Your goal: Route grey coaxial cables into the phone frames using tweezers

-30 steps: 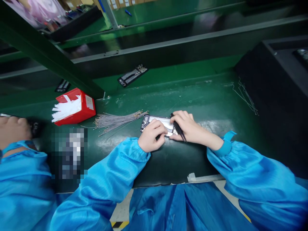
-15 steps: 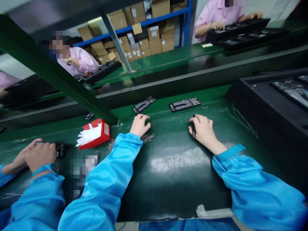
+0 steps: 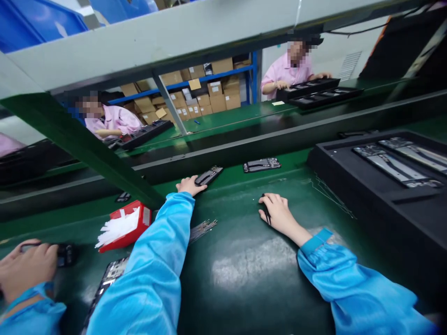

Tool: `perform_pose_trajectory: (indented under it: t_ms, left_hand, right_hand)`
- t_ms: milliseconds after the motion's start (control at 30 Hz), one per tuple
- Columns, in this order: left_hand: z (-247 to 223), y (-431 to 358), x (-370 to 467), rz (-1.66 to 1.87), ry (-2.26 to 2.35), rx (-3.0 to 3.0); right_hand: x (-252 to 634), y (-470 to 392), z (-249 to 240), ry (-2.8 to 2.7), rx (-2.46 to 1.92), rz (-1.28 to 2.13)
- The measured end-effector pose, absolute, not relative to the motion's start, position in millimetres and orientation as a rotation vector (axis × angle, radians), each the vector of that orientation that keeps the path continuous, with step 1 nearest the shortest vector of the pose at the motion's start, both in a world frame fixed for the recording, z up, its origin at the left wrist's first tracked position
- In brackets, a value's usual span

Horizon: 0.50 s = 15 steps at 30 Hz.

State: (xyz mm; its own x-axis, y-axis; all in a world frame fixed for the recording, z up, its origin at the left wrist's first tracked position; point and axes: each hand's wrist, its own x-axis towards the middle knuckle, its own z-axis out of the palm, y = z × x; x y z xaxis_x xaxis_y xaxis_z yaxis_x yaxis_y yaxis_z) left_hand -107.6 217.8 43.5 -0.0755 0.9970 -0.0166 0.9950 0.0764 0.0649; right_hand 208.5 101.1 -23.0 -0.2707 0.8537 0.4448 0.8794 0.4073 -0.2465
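My left hand (image 3: 188, 185) is stretched forward to the back of the green bench, its fingers and thumb closed round the near end of an opened phone body (image 3: 211, 175) that lies tilted there. My right hand (image 3: 278, 213) hovers or rests over the bench with curled fingers, and a pair of slim black tweezers (image 3: 267, 215) is tucked in it. A second opened phone body (image 3: 261, 164) lies to the right of the first, touched by neither hand. Below my left hand, a bundle of thin cables (image 3: 204, 229) lies partly behind my sleeve.
A red box (image 3: 141, 225) of white paper strips stands left of my left arm. At far left, a co-worker's hand (image 3: 30, 267) holds a phone part. A black foam tray (image 3: 338, 158) with phone bodies fills the right. A green post (image 3: 94, 149) slants across the left.
My left hand has moved forward from beside the cables and taken hold of the left phone body. My right hand keeps the tweezers. The view has tilted up.
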Motion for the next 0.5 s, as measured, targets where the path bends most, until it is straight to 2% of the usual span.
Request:
perform_pose_trajectory:
  t_ms: [167, 367, 500]
  left_hand:
    - [48, 153, -77, 0.071, 2.117, 2.298]
    - [35, 48, -52, 0.330, 1.680, 2.599]
    - [26, 33, -68, 0.464, 1.751, 2.544]
  right_hand:
    - [210, 101, -22, -2.171, -1.421, -0.028]
    - [189, 76, -4, -2.382, -1.043, -0.013]
    - [166, 52, 3, -2.570, -0.836, 0.110]
